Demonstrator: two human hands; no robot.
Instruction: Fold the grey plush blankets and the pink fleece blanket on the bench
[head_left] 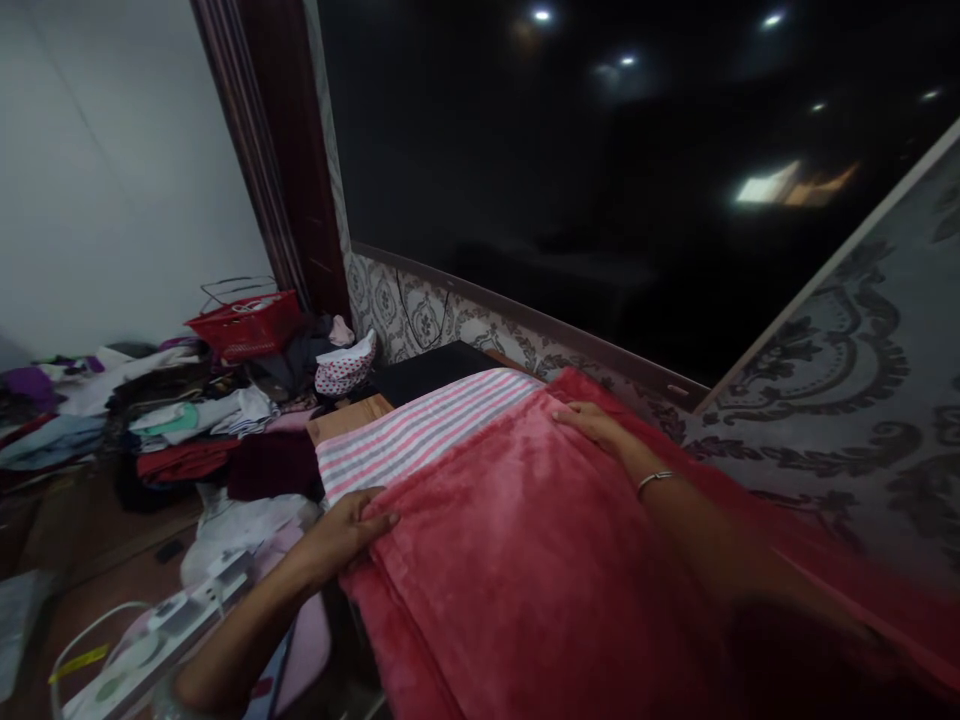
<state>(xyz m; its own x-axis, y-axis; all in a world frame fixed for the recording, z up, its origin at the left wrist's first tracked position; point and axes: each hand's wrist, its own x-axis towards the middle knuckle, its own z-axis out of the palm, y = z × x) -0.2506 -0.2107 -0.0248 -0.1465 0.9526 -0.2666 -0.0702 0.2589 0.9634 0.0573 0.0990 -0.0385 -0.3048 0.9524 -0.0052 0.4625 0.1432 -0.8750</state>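
A red plush cloth (pixel 525 540) spreads out in front of me, its nap soft and slightly shiny. Above its upper edge lies pink, white and grey striped fabric (pixel 427 425); whether the two are joined I cannot tell. My left hand (pixel 341 535) is closed on the upper left corner of the red cloth, thumb on top and the other fingers underneath. At the upper right, my right hand (pixel 589 425), with a bangle at its wrist, holds the same cloth's edge. More red cloth runs off to the right beneath my right forearm.
Behind the cloth are a dark flat panel (pixel 427 375) and a large black screen (pixel 600 200) on a patterned wall. Heaped clothes (pixel 187 410) and a red basket (pixel 251 325) lie to the left. A white power strip (pixel 161 635) with a cable sits at lower left.
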